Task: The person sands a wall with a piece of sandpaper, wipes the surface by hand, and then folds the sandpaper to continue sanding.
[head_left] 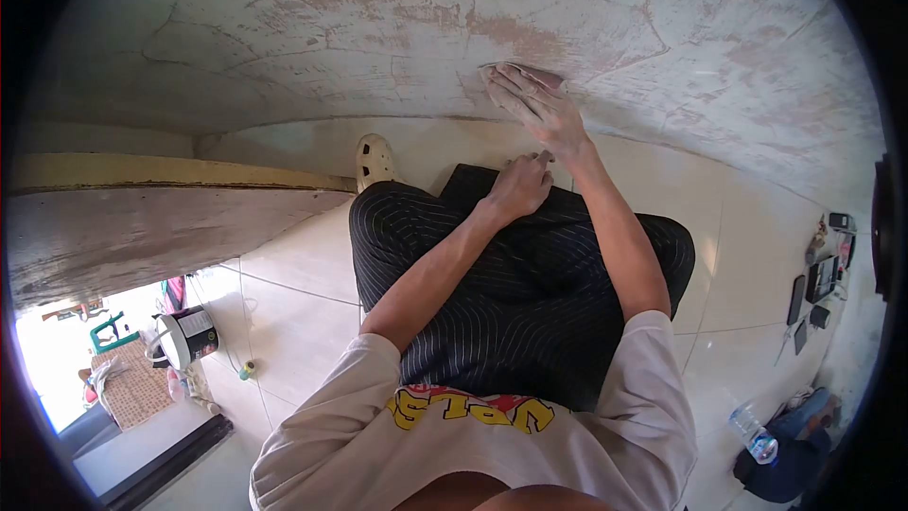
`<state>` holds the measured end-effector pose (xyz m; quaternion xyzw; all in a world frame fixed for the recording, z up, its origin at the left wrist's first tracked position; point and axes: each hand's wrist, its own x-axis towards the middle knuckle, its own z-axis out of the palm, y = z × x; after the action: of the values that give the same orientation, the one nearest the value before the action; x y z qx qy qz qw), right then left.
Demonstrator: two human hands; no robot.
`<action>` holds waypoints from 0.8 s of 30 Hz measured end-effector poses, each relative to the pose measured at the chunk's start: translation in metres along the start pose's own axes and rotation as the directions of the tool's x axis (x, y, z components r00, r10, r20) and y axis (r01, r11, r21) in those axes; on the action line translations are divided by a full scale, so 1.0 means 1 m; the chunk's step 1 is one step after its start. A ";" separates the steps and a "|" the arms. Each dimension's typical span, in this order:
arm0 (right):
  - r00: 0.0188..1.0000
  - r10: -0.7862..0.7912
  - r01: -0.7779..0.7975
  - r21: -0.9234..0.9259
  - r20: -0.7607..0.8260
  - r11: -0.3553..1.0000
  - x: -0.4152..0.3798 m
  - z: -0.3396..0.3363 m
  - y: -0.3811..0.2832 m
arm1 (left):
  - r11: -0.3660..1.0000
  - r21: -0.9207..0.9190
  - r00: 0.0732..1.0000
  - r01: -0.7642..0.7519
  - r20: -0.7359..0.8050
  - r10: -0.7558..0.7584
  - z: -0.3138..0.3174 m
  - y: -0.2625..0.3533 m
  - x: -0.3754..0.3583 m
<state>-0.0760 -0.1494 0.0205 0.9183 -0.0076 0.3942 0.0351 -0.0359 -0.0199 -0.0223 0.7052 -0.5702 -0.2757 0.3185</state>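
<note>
R hand (537, 106) flat, pressing sandpaper (539, 73) on wall (378, 28) | L hand (518, 185) clenched on knee, holds nothing | 1 bucket (187, 336) on floor, contents unseen | 1 bottle (754, 432), water inside | 1 shoe (375, 161)

You sat on the tiled floor (303, 312) facing the wall (397, 28), which rose at twelve o'clock. Your right hand (539, 104) lay flat on a sanding pad (530, 73) against that wall; your left hand (518, 185) rested on your knee, just below it. A sandal (375, 161) stood at eleven o'clock by the wall's foot. A paint can (189, 336) sat at eight o'clock near the doorway. A water bottle (754, 431) lay at four o'clock, and small tools (818, 279) lay at three o'clock.
</note>
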 end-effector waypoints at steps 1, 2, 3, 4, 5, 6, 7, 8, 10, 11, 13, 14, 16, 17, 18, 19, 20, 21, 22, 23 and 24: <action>1.000 0.004 -0.004 -0.001 -0.003 1.000 0.000 -0.001 -0.001 | 1.000 0.004 1.000 -0.001 0.004 0.001 0.001 0.000 0.001; 1.000 0.024 -0.024 0.009 0.015 1.000 0.000 -0.002 -0.003 | 1.000 0.022 1.000 0.004 0.023 -0.004 0.002 -0.001 0.001; 0.999 0.042 -0.042 0.017 0.034 0.999 0.003 -0.005 -0.005 | 0.999 0.038 0.999 0.007 0.040 -0.009 0.003 -0.002 0.002; 0.999 0.042 -0.042 0.015 0.033 0.999 0.005 -0.009 -0.007 | 0.999 0.039 0.999 0.005 0.040 -0.007 0.004 -0.003 0.005; 0.995 0.074 -0.075 0.015 0.071 0.997 0.006 -0.013 -0.010 | 0.999 0.040 0.998 -0.012 0.058 0.010 0.006 -0.004 0.006; 0.988 0.107 -0.109 0.013 0.111 0.994 0.011 -0.017 -0.013 | 0.999 0.039 0.997 -0.028 0.075 0.025 0.008 -0.005 0.007; 0.988 0.104 -0.106 0.013 0.117 0.994 0.023 -0.025 -0.015 | 0.999 0.032 0.997 -0.028 0.074 0.025 0.014 -0.012 0.008; 0.986 0.090 -0.091 -0.001 0.138 0.996 0.037 -0.032 -0.017 | 0.997 0.030 0.997 -0.071 0.033 0.070 0.019 -0.019 0.009; 0.984 0.071 -0.069 -0.020 0.160 0.997 0.048 -0.030 -0.019 | 0.993 0.027 0.993 -0.119 -0.014 0.119 0.022 -0.020 0.009; 0.994 0.044 -0.040 -0.034 0.102 0.999 0.048 -0.018 -0.018 | 0.996 0.032 0.997 -0.080 0.013 0.080 0.018 -0.020 0.007; 0.999 0.017 -0.016 -0.050 0.033 0.999 0.042 -0.006 -0.018 | 0.998 0.051 0.998 -0.042 0.039 0.040 0.013 -0.019 0.006; 0.999 0.026 -0.025 -0.027 0.026 0.999 0.035 -0.001 -0.018 | 0.998 0.045 0.997 -0.031 0.067 0.028 0.012 -0.019 0.005; 0.999 0.046 -0.046 0.001 0.009 0.999 0.016 0.009 -0.017 | 0.998 0.052 0.995 -0.017 0.103 0.012 0.007 -0.017 0.002; 0.996 0.006 -0.007 0.010 0.085 1.000 0.002 0.011 -0.012 | 0.998 0.069 0.997 -0.007 0.074 0.002 0.005 -0.014 0.000; 0.986 -0.038 0.035 0.018 0.161 0.999 -0.009 0.010 -0.007 | 0.997 0.081 0.999 -0.001 0.042 -0.003 0.003 -0.009 0.000; 0.987 -0.031 0.030 0.012 0.160 0.999 -0.016 0.004 -0.002 | 0.997 0.083 0.999 -0.007 0.048 0.003 0.001 -0.004 0.000; 0.974 -0.036 0.029 0.035 0.224 0.999 -0.022 -0.002 0.002 | 0.998 0.065 0.997 0.010 0.069 -0.014 -0.001 0.003 0.001; 0.956 -0.044 0.028 0.058 0.290 0.998 -0.025 -0.010 0.004 | 0.999 0.043 0.996 0.028 0.089 -0.031 0.000 0.005 0.002; 0.953 -0.047 0.032 0.052 0.301 0.998 -0.027 -0.016 0.007 | 0.999 0.031 0.996 0.022 0.088 -0.025 0.001 0.006 0.001; 0.935 -0.041 0.022 0.058 0.353 0.998 -0.027 -0.022 0.009 | 0.999 0.034 0.995 0.017 0.097 -0.020 0.000 0.007 0.001; 0.914 -0.040 0.015 0.064 0.404 0.998 -0.027 -0.026 0.011 | 0.999 0.037 0.995 0.012 0.101 -0.016 0.001 0.007 0.001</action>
<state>-0.1136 -0.1585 0.0198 0.9807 0.0100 0.1950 0.0109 -0.0406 -0.0220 -0.0176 0.7000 -0.5855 -0.3033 0.2743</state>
